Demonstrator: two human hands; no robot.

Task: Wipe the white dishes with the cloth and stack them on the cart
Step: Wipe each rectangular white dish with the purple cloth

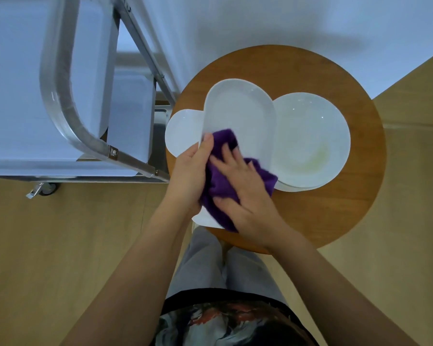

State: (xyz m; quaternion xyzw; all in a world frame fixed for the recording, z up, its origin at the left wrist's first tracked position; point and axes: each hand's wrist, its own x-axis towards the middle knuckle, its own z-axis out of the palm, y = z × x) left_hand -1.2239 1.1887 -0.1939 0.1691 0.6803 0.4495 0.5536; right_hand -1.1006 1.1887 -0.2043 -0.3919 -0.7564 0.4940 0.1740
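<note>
Left hand (190, 171) grips oval dish (240, 118) at its near-left edge, steadying it over the round table (335, 211) | right hand (243, 186) flat, pressing purple cloth (223, 191) onto it | round plate (310, 138) waits right | cart (60, 96) left, for stacking.

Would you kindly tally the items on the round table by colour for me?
White dishes: at least 3 (oval platter, round plate, partly hidden dish); the rim under the round plate may be another
Purple cloth: 1
Total: at least 4
</note>
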